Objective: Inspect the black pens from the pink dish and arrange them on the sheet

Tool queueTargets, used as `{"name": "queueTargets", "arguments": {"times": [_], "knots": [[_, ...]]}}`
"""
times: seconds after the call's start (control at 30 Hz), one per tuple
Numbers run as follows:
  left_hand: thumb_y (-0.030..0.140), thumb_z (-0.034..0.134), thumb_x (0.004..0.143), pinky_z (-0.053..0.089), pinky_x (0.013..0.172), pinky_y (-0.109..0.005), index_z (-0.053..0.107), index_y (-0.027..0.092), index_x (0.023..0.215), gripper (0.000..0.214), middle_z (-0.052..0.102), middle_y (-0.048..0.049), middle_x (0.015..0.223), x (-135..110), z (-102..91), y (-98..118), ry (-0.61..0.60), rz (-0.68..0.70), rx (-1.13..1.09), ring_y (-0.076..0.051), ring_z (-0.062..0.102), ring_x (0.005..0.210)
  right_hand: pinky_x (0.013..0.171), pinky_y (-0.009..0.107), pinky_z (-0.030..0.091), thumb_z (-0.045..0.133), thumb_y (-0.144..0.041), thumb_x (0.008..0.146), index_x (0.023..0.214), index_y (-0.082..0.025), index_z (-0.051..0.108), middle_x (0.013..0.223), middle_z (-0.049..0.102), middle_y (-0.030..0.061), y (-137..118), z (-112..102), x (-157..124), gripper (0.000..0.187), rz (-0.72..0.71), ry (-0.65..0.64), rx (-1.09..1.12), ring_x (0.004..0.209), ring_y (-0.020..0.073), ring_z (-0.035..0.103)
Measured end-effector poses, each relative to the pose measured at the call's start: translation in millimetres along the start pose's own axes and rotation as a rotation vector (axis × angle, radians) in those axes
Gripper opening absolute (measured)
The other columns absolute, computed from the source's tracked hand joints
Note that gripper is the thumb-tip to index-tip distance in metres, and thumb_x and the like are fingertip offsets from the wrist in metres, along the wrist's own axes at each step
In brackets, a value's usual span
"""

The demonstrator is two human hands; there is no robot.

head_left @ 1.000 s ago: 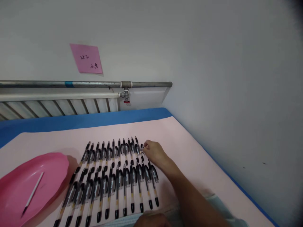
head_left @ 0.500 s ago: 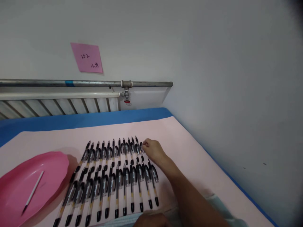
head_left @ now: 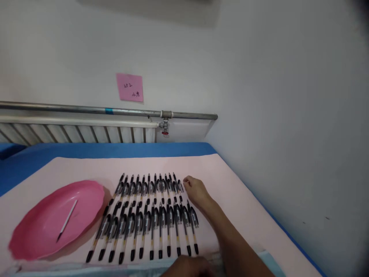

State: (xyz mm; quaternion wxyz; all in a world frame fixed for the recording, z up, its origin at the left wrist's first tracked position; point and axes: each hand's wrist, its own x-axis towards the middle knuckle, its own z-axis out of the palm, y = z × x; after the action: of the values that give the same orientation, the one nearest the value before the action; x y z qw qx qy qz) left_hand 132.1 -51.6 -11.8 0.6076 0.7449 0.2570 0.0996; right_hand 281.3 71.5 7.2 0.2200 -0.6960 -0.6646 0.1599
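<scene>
My right hand (head_left: 196,189) is on the pink sheet, just right of the far row's last clear pen cap (head_left: 180,186). Its fingers are curled closed, a small gap separates them from that cap, and no object shows in them. Black gel pens (head_left: 160,231) lie uncapped in two rows, most with a clear, black-clipped cap beside them. At the bottom edge, the back of my left hand (head_left: 187,267) appears low by the near row. Its fingers are hidden, so what it holds cannot be seen.
A pink scalloped plate (head_left: 31,234) at left holds a thin white stick with a dark tip (head_left: 67,220). Pink sheeting (head_left: 230,192) lies over a blue surface (head_left: 138,151). Behind are a radiator (head_left: 86,132), a metal pipe (head_left: 190,115) and walls.
The view has shifted, so the plate and pens appear farther right and more of the plate shows. My right hand has drawn slightly away from the last cap.
</scene>
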Motion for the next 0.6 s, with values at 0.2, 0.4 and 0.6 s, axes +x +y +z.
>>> {"name": "queueTargets", "arguments": {"times": [0.2,0.4,0.6], "knots": [[0.025,0.047,0.078,0.041,0.056,-0.019,0.061,0.018,0.091,0.020,0.060,0.0028,0.069,-6,7.2,-2,0.096,0.034,-0.114,-0.009,0.054,0.061,0.072,0.025,0.040,0.039,-0.022,0.083,0.086,-0.018,0.060,0.085,0.064,0.0054,-23,-21,-73,0.022,-0.161,0.093,-0.003,0.079,0.0163,0.057],[0.023,0.038,0.078,0.031,0.038,-0.018,0.056,0.017,0.087,0.022,0.048,0.0053,0.058,-15,15.7,3,0.167,-0.033,-0.154,-0.005,0.038,0.036,0.073,0.031,0.046,0.039,-0.030,0.083,0.084,-0.023,0.059,0.084,0.064,0.0074,13,-8,-180,0.021,-0.123,0.246,-0.012,0.080,0.0202,0.060],[0.023,0.041,0.077,0.041,0.056,-0.020,0.060,0.017,0.086,0.022,0.058,0.0021,0.070,-68,5.4,9,0.495,0.058,0.210,-0.008,0.049,0.054,0.083,0.040,0.043,0.043,-0.033,0.081,0.086,-0.022,0.063,0.094,0.066,0.0108,36,10,-208,0.024,-0.220,0.427,-0.187,0.092,0.0252,0.059]]}}
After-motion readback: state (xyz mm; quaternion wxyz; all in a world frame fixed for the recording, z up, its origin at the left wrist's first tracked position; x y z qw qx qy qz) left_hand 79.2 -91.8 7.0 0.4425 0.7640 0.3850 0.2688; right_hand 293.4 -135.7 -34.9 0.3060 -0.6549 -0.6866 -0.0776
